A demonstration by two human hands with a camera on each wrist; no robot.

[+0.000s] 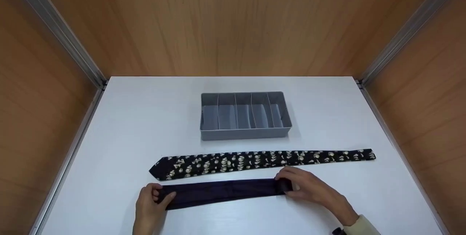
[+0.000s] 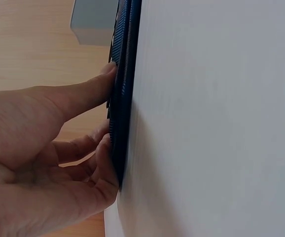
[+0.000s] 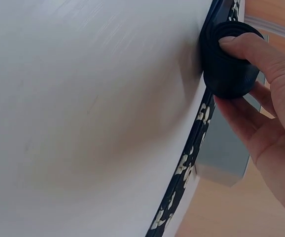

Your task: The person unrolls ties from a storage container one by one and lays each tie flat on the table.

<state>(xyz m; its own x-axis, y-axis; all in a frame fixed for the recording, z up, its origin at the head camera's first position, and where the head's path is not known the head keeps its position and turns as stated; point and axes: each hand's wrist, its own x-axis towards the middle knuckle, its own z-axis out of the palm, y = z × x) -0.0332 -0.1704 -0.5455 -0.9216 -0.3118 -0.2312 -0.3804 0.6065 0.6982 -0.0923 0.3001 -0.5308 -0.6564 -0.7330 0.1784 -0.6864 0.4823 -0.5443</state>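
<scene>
A dark navy necktie (image 1: 222,192) lies nearly straight across the front of the white table, its right end wound into a roll. My right hand (image 1: 309,187) grips that roll (image 3: 229,64) between thumb and fingers, with the coils showing in the right wrist view. At the tie's wide left end, my left hand (image 1: 151,206) holds the fabric, thumb on one edge and curled fingers at the other; the left wrist view shows the layered edge (image 2: 125,74). Just behind it a black necktie with a pale floral pattern (image 1: 251,160) is laid out flat, pointed end to the left.
A grey box (image 1: 245,134) with several narrow compartments stands farther back on the white table (image 1: 145,118). Wooden panels (image 1: 233,24) enclose the table at the back and both sides, with metal rails (image 1: 67,35) at the corners.
</scene>
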